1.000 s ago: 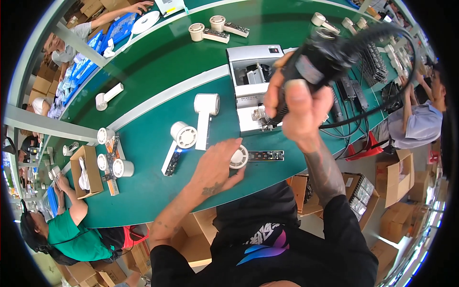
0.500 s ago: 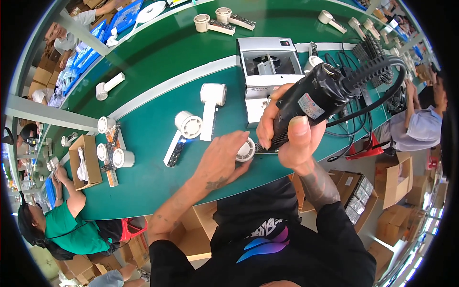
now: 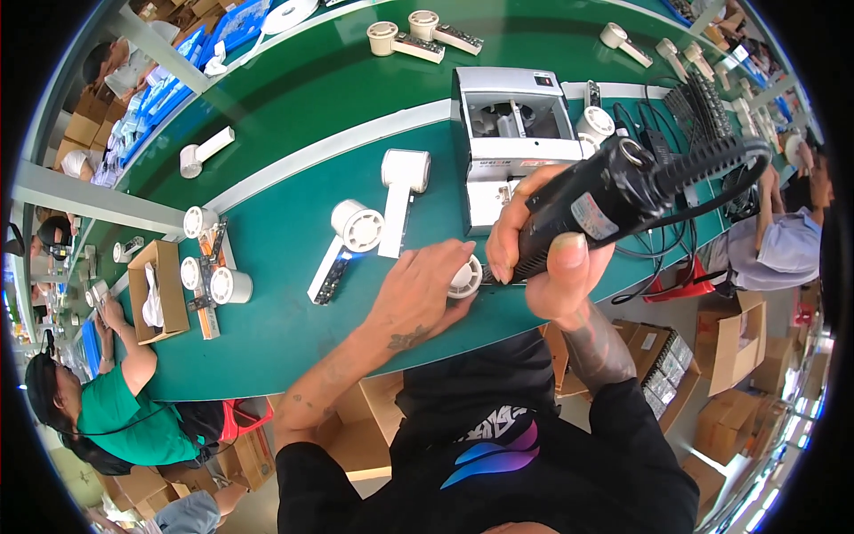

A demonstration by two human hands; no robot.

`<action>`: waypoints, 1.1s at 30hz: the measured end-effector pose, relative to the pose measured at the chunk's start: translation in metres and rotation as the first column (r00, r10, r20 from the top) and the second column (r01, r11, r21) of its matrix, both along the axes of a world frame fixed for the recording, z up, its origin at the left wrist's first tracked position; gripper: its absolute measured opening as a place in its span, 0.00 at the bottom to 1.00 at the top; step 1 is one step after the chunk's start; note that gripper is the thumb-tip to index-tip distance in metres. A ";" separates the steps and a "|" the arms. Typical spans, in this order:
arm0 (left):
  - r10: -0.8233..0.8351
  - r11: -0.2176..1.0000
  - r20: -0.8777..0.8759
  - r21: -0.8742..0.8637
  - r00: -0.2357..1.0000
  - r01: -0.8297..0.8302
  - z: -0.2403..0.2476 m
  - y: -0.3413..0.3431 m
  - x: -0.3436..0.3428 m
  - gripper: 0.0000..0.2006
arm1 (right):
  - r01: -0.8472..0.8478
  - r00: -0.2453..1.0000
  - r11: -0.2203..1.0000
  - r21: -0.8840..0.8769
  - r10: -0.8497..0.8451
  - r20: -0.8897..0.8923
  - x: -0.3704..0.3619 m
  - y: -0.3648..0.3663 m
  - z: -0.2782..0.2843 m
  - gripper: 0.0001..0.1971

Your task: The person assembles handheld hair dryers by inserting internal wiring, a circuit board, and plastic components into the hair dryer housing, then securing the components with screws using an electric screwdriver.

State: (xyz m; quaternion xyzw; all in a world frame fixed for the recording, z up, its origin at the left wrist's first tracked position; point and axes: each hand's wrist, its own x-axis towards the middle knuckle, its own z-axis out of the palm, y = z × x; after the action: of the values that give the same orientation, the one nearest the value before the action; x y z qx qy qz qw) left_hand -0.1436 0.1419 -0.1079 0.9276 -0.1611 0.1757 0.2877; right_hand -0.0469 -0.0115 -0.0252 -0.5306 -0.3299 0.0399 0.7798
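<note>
My left hand (image 3: pixel 418 292) is closed around the round white head of a small handheld fan (image 3: pixel 464 279), near the front edge of the green bench. The rest of that fan is mostly hidden by my hands. In my right hand (image 3: pixel 560 276) is a black electric screwdriver (image 3: pixel 574 209), gripped with the thumb along its body and a thick cable at its upper end. Its lower end points toward the fan; the tip cannot be made out. Just left lie another handheld fan (image 3: pixel 358 228) with a circuit board showing in its handle, and a white-handled fan (image 3: pixel 406 169).
A grey-white boxy machine (image 3: pixel 511 116) stands beyond my right hand, with black cables (image 3: pixel 663 240) to its right. At left are several fans (image 3: pixel 231 287) and a cardboard box (image 3: pixel 169 307). More fans (image 3: pixel 418 44) lie on the far green surface. A person in green (image 3: pixel 124 409) works at left.
The view has shifted slightly, so the bench items appear a little to the right. Both hands keep their grips; the screwdriver sits slightly farther right and lower in the picture.
</note>
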 end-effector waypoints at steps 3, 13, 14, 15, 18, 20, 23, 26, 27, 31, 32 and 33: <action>-0.003 1.000 0.006 -0.001 1.000 0.003 -0.002 0.000 0.001 0.40 | 0.013 1.000 1.000 0.021 -0.012 -0.027 0.000 -0.001 -0.001 0.36; -0.046 0.999 -0.052 -0.014 0.998 0.045 0.003 0.007 0.001 0.38 | -0.041 0.997 0.999 0.013 0.040 0.059 -0.006 -0.003 -0.017 0.34; -0.045 0.999 -0.072 -0.018 0.996 0.044 0.004 0.007 0.001 0.37 | -0.053 0.996 0.999 -0.002 0.053 0.073 -0.008 -0.004 -0.018 0.34; -0.044 0.999 -0.073 -0.013 0.996 0.044 0.005 0.007 0.001 0.37 | -0.053 0.996 0.999 0.003 0.053 0.072 -0.010 -0.005 -0.017 0.34; -0.033 0.999 -0.034 0.021 0.999 0.034 0.007 0.004 0.004 0.36 | -0.031 0.999 0.998 0.058 0.033 -0.019 -0.018 -0.008 -0.019 0.33; 0.009 0.999 -0.028 0.042 1.000 -0.008 0.004 0.003 0.001 0.36 | -0.202 0.977 0.978 0.050 0.204 -0.056 -0.017 -0.022 -0.027 0.24; -0.033 0.999 -0.025 0.029 0.999 0.033 0.017 0.006 0.002 0.36 | -0.435 0.900 0.878 0.198 0.425 0.096 0.014 -0.036 -0.015 0.25; -0.048 0.996 -0.003 0.070 0.999 0.048 0.050 0.035 -0.017 0.35 | 0.046 0.967 0.821 0.569 0.106 -0.231 0.011 -0.049 0.016 0.31; -0.038 0.999 -0.001 0.020 0.999 0.038 0.061 0.047 -0.023 0.35 | 0.195 0.929 0.816 0.545 0.025 -0.370 0.016 -0.062 0.019 0.34; 0.242 0.970 0.045 -0.024 0.969 -0.241 0.087 0.109 -0.013 0.33 | 0.191 0.818 0.960 0.206 -0.040 -0.573 0.012 -0.088 -0.014 0.27; 0.324 0.946 0.022 -0.040 0.946 -0.323 0.093 0.120 0.004 0.32 | 0.135 0.751 0.974 0.180 0.018 -0.660 0.012 -0.094 -0.026 0.25; 0.394 0.918 0.004 -0.058 0.919 -0.393 0.100 0.132 0.029 0.30 | 0.081 0.677 0.984 0.159 0.063 -0.733 0.014 -0.101 -0.036 0.23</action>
State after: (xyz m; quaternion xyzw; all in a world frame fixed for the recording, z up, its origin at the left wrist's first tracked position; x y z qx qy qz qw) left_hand -0.1145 0.2738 -0.0080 0.9312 0.0312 0.2417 0.2710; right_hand -0.0333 -0.1123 -0.0615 -0.3993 0.0119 0.2159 0.8909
